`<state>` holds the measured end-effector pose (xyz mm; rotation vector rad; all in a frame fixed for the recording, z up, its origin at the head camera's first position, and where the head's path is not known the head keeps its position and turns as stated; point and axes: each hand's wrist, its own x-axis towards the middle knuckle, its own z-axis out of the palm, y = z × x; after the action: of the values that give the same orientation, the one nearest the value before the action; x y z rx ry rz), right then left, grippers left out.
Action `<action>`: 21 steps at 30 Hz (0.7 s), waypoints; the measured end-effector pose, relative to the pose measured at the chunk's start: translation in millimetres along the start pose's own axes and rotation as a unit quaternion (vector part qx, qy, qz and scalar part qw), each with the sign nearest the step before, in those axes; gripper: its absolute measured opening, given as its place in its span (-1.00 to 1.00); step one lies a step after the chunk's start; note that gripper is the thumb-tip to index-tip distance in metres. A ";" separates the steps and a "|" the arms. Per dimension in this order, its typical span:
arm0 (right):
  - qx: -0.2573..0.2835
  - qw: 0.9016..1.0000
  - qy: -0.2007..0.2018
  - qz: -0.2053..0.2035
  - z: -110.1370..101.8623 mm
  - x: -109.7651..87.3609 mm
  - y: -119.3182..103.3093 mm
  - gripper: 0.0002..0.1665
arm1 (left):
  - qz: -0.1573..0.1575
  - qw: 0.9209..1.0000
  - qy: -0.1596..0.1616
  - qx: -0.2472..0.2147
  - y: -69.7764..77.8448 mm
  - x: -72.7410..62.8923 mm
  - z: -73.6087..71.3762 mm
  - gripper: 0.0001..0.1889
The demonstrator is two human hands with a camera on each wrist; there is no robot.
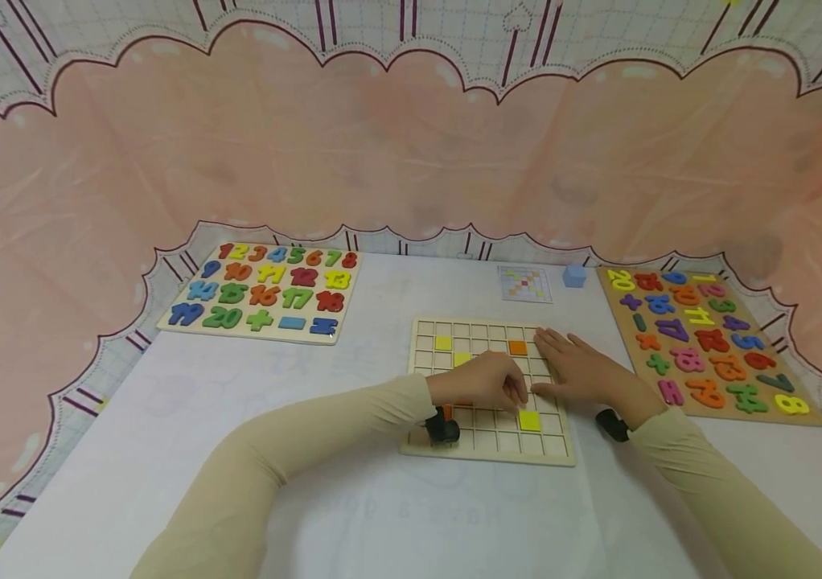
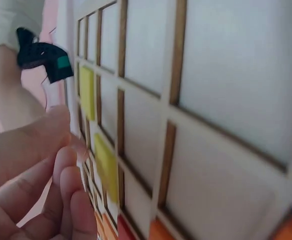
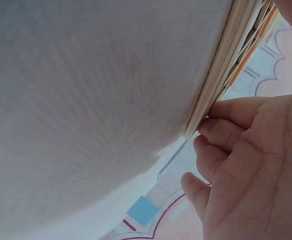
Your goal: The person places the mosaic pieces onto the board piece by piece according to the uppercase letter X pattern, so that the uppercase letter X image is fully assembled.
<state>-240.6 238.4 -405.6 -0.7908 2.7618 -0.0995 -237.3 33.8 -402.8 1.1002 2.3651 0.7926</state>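
A pale wooden grid board (image 1: 487,459) lies on the table, with coloured square tiles in some cells. My left hand (image 1: 482,379) hangs over its middle, fingers curled close by a yellow tile (image 1: 530,420). In the left wrist view, the thumb and fingertips come close together with no object visible between them, beside another yellow tile (image 2: 105,167). The right hand (image 1: 592,376) rests on the board's right edge with fairly straight fingers, the thumb over the grid. An orange tile (image 1: 517,347) sits near those fingertips. My left hand and wrist hide some middle cells.
Behind the board lie a printed pattern card (image 1: 524,284) and a blue cube (image 1: 574,277). A number puzzle board (image 1: 288,334) is at the left, and a second number board (image 1: 617,310) stands close beyond my right hand. Wrist cameras (image 1: 443,426) are strapped to both wrists.
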 end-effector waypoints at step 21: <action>-0.015 1.000 -0.004 0.014 1.1 8.1 0.3 0.08 | 0.007 0.996 0.059 -0.072 -61.5 -53.0 -56.7 -0.74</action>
<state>-247.0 234.4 -408.7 -0.7577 2.7715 -0.0493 -272.0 -58.5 -393.2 1.0380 2.3550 1.0411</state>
